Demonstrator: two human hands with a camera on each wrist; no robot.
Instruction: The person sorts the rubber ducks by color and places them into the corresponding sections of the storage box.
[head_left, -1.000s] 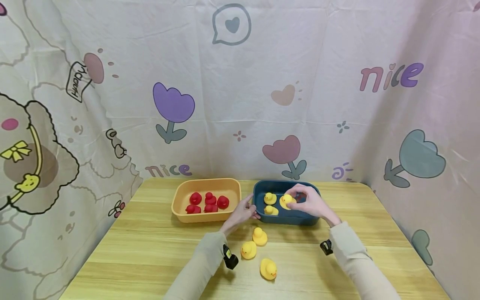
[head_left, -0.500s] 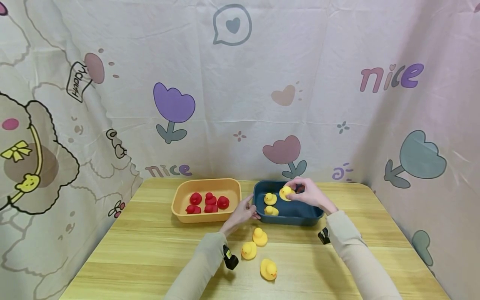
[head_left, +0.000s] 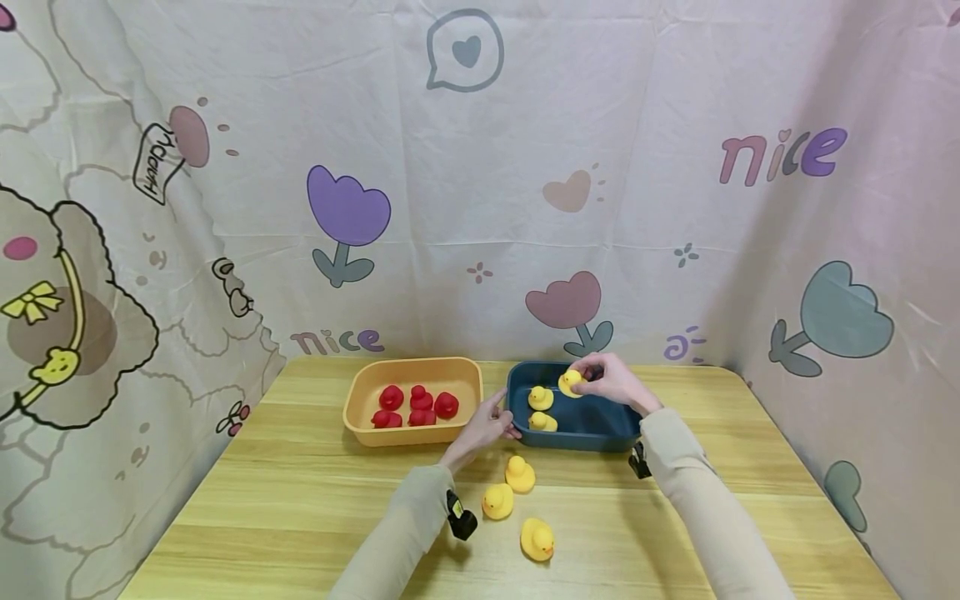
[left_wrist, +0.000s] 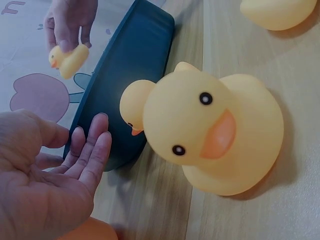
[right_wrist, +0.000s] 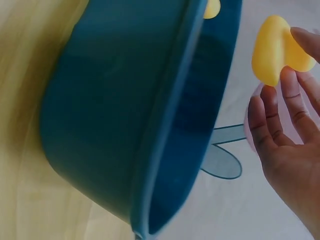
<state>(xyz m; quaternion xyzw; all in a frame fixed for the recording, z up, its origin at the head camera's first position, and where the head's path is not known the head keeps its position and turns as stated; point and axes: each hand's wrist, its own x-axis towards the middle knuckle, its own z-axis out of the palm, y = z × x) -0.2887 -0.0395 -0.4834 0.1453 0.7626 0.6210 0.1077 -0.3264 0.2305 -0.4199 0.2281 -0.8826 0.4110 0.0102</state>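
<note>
My right hand (head_left: 613,382) pinches a yellow rubber duck (head_left: 572,383) between thumb and fingers, above the back of the dark blue bin (head_left: 592,442). Seen from the right wrist, this duck (right_wrist: 270,52) is higher than the bin's rim. My left hand (head_left: 483,425) rests its loosely extended fingers against the bin's left end; the left wrist view shows these fingers (left_wrist: 92,160) on the blue wall. Inside the bin, at its left, sit a yellow duck (head_left: 540,397) and another duck (head_left: 542,422) in front of it.
An orange bin (head_left: 412,435) with several red ducks (head_left: 422,398) stands left of the blue one. On the wooden table (head_left: 300,500) in front lie a yellow duck (head_left: 520,474), a second duck (head_left: 497,501) and a third duck (head_left: 537,539). A printed curtain hangs behind.
My right hand has lifted the duck it pinches and carried it slightly toward the back left of the blue bin. The left hand and the other ducks stay put.
</note>
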